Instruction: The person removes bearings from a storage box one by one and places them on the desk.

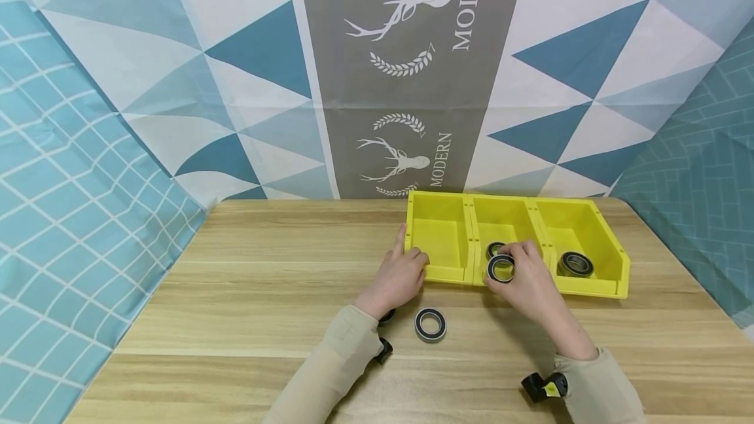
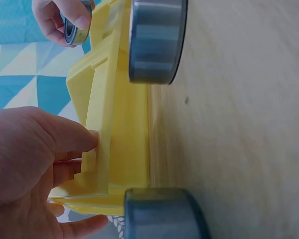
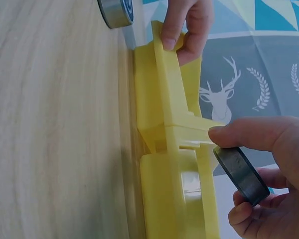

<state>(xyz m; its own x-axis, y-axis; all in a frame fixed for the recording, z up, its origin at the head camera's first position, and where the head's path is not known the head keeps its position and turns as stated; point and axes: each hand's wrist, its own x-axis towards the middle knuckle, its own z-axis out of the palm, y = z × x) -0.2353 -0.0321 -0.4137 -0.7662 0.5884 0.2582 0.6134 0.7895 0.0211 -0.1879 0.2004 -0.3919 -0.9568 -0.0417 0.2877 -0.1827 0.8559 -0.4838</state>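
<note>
- Head view: the right hand (image 1: 528,282) pinches a sealed ball bearing (image 1: 491,267) at the front of the middle yellow bin (image 1: 501,209), its fingers narrowed around the ring; that bearing is not yet set down.
- Head view: another bearing (image 1: 489,251) lies inside the middle bin, and at least one more bearing (image 1: 577,273) sits in the right yellow bin (image 1: 568,214); whether that one is a stack cannot be told. These look like the finished part of the work.
- Head view: a loose bearing (image 1: 430,337) lies flat on the counter (image 1: 283,293), and a partly hidden bearing (image 1: 387,318) shows beside the left wrist. Both appear to be the part left over, so the work seems partway along.
- Left wrist view: the left hand (image 1: 402,278) grips the front wall of the left yellow bin (image 1: 436,237), thumb on the lip and other fingers beyond it. The two counter bearings loom close to the camera, apart from this hand.
- Right wrist view: the held bearing is tilted between thumb and fingers, beside the bin row and above the counter. The left hand's fingers close over the left bin's lip, with one counter bearing at the top edge.
</note>
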